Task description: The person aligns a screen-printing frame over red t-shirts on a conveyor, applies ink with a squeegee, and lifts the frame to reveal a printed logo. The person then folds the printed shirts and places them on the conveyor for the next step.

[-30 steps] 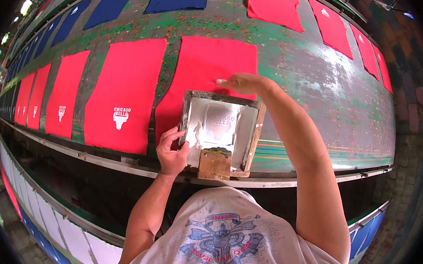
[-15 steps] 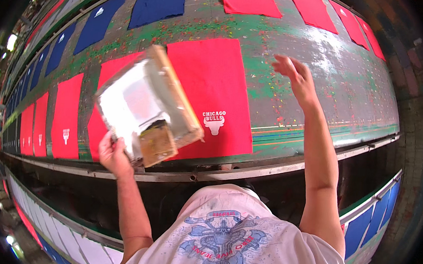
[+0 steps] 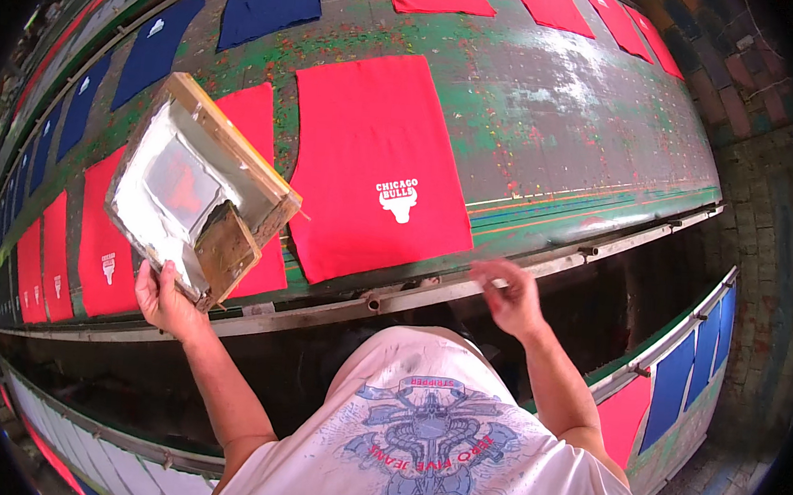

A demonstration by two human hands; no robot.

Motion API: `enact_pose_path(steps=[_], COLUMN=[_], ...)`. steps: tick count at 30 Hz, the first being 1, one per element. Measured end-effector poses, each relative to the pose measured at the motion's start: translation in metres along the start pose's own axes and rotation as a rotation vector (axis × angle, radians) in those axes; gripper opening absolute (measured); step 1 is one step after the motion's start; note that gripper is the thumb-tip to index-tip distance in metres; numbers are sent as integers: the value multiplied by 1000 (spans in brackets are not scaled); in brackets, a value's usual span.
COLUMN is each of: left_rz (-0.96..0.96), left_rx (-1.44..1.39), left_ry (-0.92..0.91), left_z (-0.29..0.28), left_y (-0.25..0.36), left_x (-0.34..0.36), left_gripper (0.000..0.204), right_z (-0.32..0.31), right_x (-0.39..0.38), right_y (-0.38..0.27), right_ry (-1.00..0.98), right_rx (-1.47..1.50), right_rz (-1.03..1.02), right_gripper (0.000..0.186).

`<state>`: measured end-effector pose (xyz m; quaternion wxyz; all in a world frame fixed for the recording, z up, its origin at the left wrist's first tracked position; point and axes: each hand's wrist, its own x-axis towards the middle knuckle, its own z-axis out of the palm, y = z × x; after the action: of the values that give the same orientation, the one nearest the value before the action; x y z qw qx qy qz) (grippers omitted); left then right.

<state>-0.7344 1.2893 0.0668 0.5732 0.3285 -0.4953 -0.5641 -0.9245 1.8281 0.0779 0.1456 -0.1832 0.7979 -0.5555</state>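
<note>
My left hand (image 3: 169,303) grips the near edge of a wooden screen-printing frame (image 3: 245,156), held tilted above the table's near edge. White ink smears its mesh, and a wooden squeegee (image 3: 227,252) rests inside it at the near corner. Just right of the frame, a red fabric panel (image 3: 367,144) lies flat, with a white bull's-head print (image 3: 398,200) near its lower right. Another red panel (image 3: 252,109) is partly hidden under the frame. My right hand (image 3: 509,299) hovers by the table's metal rail, empty, with its fingers loosely bent and apart.
The long paint-stained table (image 3: 562,121) carries more red panels (image 3: 538,4) and blue panels (image 3: 271,7) along its far side. A metal rail (image 3: 449,283) with pegs edges the near side. Behind me stands another table with blue panels (image 3: 671,395) and white ones (image 3: 107,439).
My left hand has carried the frame left, uncovering more of the printed red panel. My right hand has come down from over the table to the near rail. The view has shifted slightly.
</note>
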Motion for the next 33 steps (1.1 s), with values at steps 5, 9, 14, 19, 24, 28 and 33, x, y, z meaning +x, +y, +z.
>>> enact_pose_path(steps=[5,9,14,19,24,28,33], left_rz=[17,15,9,-26,-86,-89,-114], left_rx=[4,-10,-51,-12,4,40,23], left_ry=[-17,-14,-39,-98,-174,-285,-435], left_z=[18,36,69,126,190,240,282], left_y=[15,35,49,55,51,69,56], left_x=[-24,-58,-130,-219,-275,-294,-309], left_gripper=[39,40,40,43,44,43,40], right_z=[16,-4,-75,-174,-256,-294,-309], right_x=[-4,4,18,24,16,5,-23], right_y=[-31,-22,11,42,63,65,70], right_ry=[-306,-369,-395,-327,-202,-113,-40], right_rx=[-183,-123,-87,-100,-45,62,67], right_rz=[-256,-312,-352,-423,-400,-321,-265], right_gripper=[25,26,26,27,30,30,28])
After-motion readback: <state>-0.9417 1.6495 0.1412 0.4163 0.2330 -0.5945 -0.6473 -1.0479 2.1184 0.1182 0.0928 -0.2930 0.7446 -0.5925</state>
